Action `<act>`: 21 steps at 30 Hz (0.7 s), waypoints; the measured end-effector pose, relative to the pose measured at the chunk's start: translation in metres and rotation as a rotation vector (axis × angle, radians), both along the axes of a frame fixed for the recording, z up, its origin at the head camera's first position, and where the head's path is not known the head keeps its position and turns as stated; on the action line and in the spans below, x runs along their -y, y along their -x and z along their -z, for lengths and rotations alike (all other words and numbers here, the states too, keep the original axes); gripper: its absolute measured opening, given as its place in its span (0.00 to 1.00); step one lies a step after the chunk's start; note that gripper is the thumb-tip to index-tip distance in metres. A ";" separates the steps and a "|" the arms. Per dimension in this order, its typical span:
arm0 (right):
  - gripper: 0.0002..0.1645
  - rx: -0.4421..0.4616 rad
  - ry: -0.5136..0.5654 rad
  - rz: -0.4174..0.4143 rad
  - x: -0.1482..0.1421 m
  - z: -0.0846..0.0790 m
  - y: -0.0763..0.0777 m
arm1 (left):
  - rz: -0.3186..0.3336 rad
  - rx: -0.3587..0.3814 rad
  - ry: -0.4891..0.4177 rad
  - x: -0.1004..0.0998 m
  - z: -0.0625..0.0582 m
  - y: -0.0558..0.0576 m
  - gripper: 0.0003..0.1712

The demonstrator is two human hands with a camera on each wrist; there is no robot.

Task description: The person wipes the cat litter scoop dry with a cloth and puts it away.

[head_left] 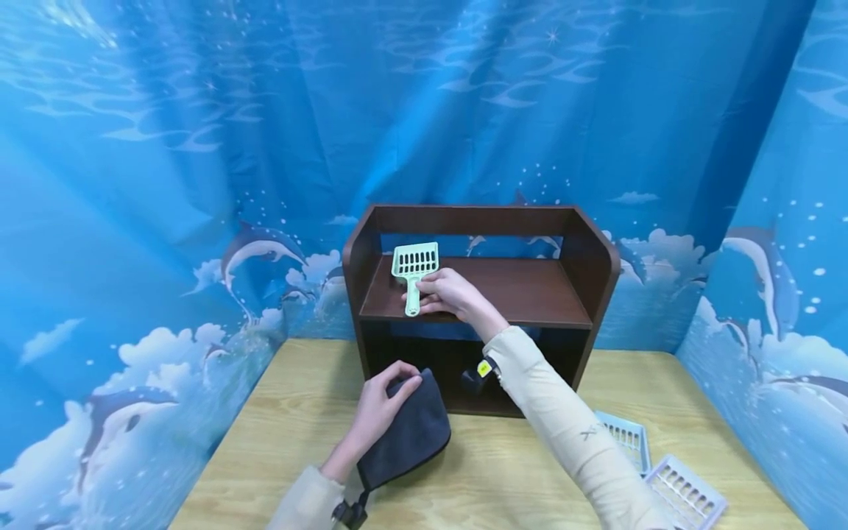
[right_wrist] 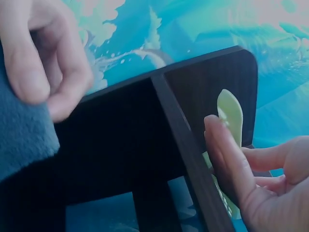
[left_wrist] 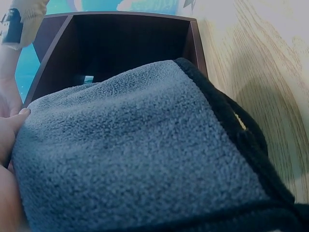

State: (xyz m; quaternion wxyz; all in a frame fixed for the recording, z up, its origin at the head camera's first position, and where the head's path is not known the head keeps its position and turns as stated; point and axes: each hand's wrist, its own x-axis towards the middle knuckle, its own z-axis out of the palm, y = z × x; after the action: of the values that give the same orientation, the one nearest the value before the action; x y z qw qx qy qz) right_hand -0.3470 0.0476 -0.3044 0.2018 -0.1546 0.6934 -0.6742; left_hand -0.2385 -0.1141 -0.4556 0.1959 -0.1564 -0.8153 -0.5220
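Observation:
A pale green slotted litter scoop (head_left: 412, 277) is over the left part of the upper board of a dark brown shelf (head_left: 513, 287), its slotted end pointing away from me. My right hand (head_left: 457, 294) pinches its handle between thumb and fingers. Lower, in front of the shelf, my left hand (head_left: 377, 408) grips the upper edge of a folded dark grey cloth (head_left: 412, 434), which hangs down from the fingers. In the left wrist view the fleecy cloth (left_wrist: 140, 150) with its black border covers much of the shelf's lower compartment.
A light blue slotted scoop (head_left: 626, 434) and a pale lilac one (head_left: 685, 489) lie on the wooden table (head_left: 265, 427) at the right, partly behind my right sleeve. A blue sea-print curtain (head_left: 424, 110) hangs behind the shelf and along both sides.

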 end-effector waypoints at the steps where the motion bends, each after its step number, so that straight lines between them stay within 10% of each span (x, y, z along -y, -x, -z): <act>1: 0.22 0.007 -0.001 0.007 0.002 0.000 0.002 | -0.001 0.001 -0.001 0.000 0.000 0.000 0.02; 21: 0.20 -0.089 -0.135 0.138 0.002 0.004 0.012 | 0.066 -0.010 -0.007 0.008 0.000 -0.001 0.04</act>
State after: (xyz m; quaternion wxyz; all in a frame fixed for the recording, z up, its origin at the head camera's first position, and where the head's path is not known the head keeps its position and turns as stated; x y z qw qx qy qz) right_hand -0.3586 0.0460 -0.3088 0.1336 -0.1223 0.7547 -0.6306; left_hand -0.2375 -0.1219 -0.4556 0.1831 -0.1850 -0.8068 -0.5304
